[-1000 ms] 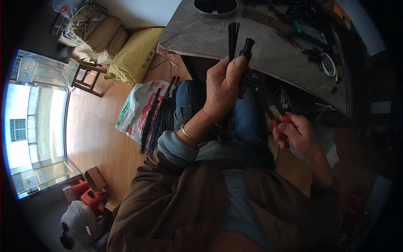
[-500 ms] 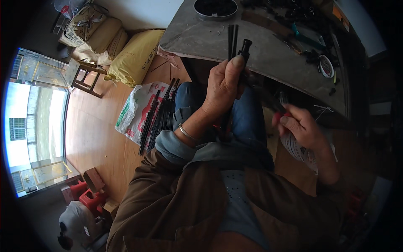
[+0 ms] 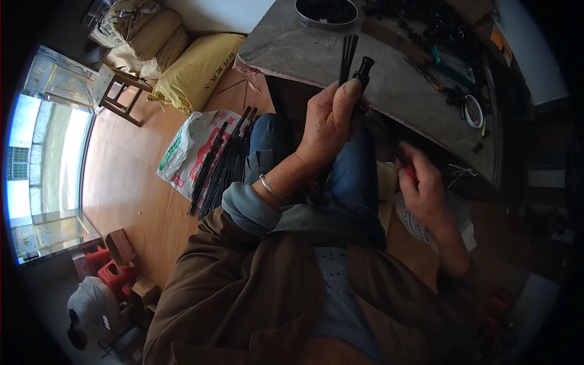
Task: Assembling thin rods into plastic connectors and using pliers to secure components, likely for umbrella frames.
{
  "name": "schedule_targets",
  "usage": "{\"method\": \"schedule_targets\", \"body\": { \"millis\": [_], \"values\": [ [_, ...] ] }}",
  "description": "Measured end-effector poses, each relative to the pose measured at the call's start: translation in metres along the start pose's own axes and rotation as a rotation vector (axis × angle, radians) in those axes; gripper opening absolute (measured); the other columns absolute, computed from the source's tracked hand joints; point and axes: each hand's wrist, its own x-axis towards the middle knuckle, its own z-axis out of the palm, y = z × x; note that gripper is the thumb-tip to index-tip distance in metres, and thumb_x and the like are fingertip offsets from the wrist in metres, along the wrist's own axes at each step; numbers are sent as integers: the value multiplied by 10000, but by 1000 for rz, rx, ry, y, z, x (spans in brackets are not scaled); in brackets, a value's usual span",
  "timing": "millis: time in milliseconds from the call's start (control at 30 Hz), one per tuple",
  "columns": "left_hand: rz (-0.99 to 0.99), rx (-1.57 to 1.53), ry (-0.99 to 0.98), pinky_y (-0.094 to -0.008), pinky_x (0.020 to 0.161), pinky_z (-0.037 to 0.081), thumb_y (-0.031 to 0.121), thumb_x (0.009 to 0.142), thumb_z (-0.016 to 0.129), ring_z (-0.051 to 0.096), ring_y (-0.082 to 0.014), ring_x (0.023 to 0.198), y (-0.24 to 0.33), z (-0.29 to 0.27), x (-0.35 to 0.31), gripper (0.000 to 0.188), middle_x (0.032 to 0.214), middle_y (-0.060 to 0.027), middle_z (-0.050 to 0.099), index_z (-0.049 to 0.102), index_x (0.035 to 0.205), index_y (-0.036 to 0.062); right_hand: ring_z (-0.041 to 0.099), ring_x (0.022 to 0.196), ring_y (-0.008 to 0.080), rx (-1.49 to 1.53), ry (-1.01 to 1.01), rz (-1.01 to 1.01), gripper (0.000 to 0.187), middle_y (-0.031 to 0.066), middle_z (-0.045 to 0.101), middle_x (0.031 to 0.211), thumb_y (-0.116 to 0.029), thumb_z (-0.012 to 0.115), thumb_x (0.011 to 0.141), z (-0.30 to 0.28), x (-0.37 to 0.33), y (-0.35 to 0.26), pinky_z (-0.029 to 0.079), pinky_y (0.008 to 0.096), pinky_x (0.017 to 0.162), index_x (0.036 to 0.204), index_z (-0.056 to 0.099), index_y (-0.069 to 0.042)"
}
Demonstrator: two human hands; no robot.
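Held up over my knees, my left hand (image 3: pixel 330 118) is closed round several thin black rods (image 3: pixel 348 55) and a thicker black piece with a knobbed end (image 3: pixel 365 66). The thumb presses on the side of the knobbed piece, and the lower ends run down between my legs. My right hand (image 3: pixel 423 182), apart to the right, is wrapped round a red-handled tool (image 3: pixel 410 173). The tool's dark front end is blurred against the shadow, so its kind cannot be made out. On the floor to my left, a bundle of black rods (image 3: pixel 222 164) lies on a printed plastic sack (image 3: pixel 182 149).
Ahead stands a grey stone-topped table (image 3: pixel 292 45) with a round pan of black bits (image 3: pixel 326 15), a heap of black parts (image 3: pixel 426 21), a green tray (image 3: pixel 447 67) and a small white dish (image 3: pixel 473 111). A yellow sack (image 3: pixel 198 73) and a wooden stool (image 3: pixel 125 100) are left.
My right hand has drawn back toward me, taking the red-handled tool away from my left hand. My left hand keeps its grip. The whole view has shifted a little.
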Motion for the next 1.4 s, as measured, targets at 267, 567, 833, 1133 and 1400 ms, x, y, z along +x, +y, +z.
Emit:
{"method": "schedule_targets", "body": {
  "millis": [267,567,833,1133,1400],
  "values": [
    [-62,-95,-176,-203,401,326,521,980,373,444,-63,427,5,-3,7,569,551,4,496,588,804,24,593,646,149,1093,-548,655,363,80,585,807,-207,522,967,-14,8,-26,515,298,622,1217,463,50],
    [-81,-68,-236,-205,407,338,580,964,341,455,-68,439,6,-4,10,621,557,-4,502,600,819,35,614,640,126,1113,-596,692,327,59,587,775,-227,470,989,-26,10,-29,538,266,621,1159,476,52],
    [-142,-93,-251,-218,416,345,612,944,360,453,-75,446,9,-5,6,642,560,-9,499,596,817,29,461,502,86,1081,-576,704,312,17,462,652,-319,471,989,-14,5,-27,435,249,477,1014,504,-9],
    [-157,-108,-271,-227,414,331,581,963,336,435,-88,431,7,-8,10,625,528,-11,468,582,840,20,384,443,63,1049,-551,711,339,-13,402,574,-370,456,991,5,2,-26,363,224,425,898,497,-47],
    [-200,-139,-21,-232,439,330,487,998,338,424,-92,477,-2,-12,22,556,570,-14,466,573,911,-10,639,884,314,-302,335,166,260,133,647,937,19,657,735,-27,27,75,512,403,730,972,571,-47]
  ]
}}
